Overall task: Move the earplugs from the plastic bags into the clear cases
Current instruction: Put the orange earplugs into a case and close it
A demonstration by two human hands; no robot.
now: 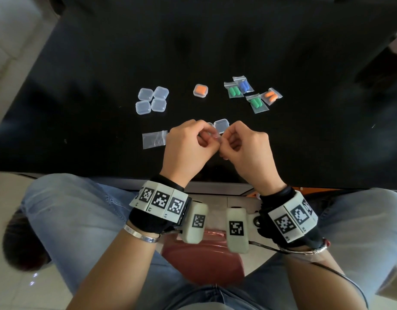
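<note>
While sitting at the desk (81, 74), pinching a small clear bag (216, 137) between left hand (188, 148) and right hand (249, 151), fingers curled, open clear case (221, 125) lying just beyond, bagged earplugs (252, 92) waiting far right.

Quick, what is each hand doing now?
Left hand: fingers pinch a small clear plastic piece, likely a bag.
Right hand: pinches the same piece from the other side.

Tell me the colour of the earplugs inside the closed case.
Orange earplugs, clearest in the head view.
</note>
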